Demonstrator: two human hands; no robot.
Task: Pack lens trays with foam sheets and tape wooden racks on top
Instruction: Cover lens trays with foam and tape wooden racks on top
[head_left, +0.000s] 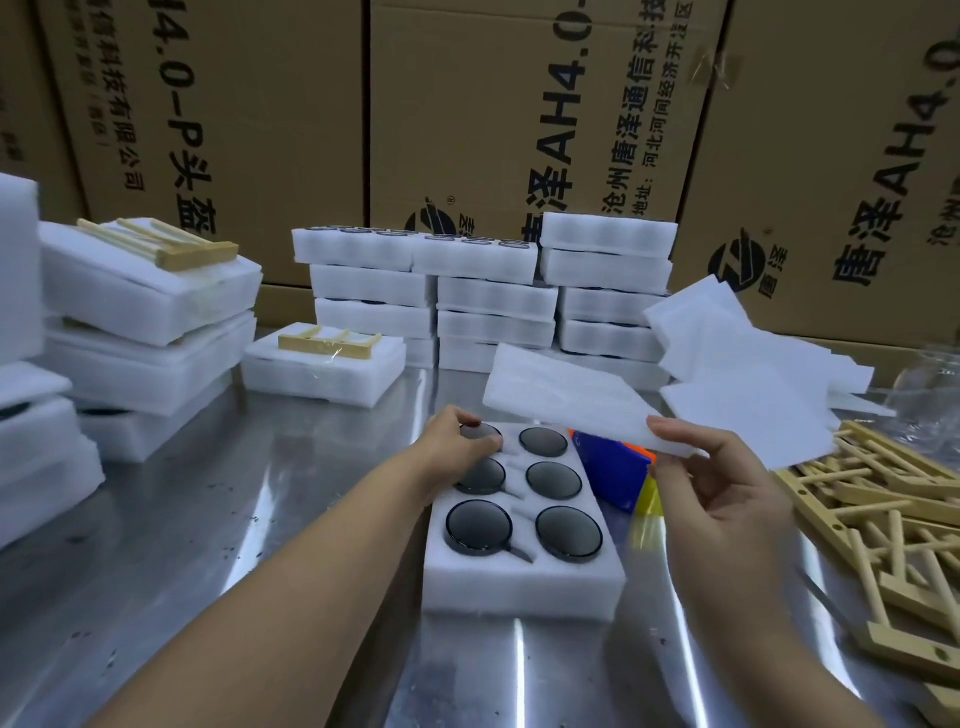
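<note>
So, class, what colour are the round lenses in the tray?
Dark grey lenses, clearest in the head view.

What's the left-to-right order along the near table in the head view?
Stacked white foam packs → white foam tray of six dark round lenses → blue-and-orange plastic object → right hand pinching a white foam sheet → pile of pale wooden racks.

The foam sheet (571, 400) hides part of a blue object (610, 467); wooden racks (883, 519) run off the right edge.

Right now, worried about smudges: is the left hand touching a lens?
Touching. Head view: the left hand pinches the far-left lens, thumb lying across its glass.
</note>
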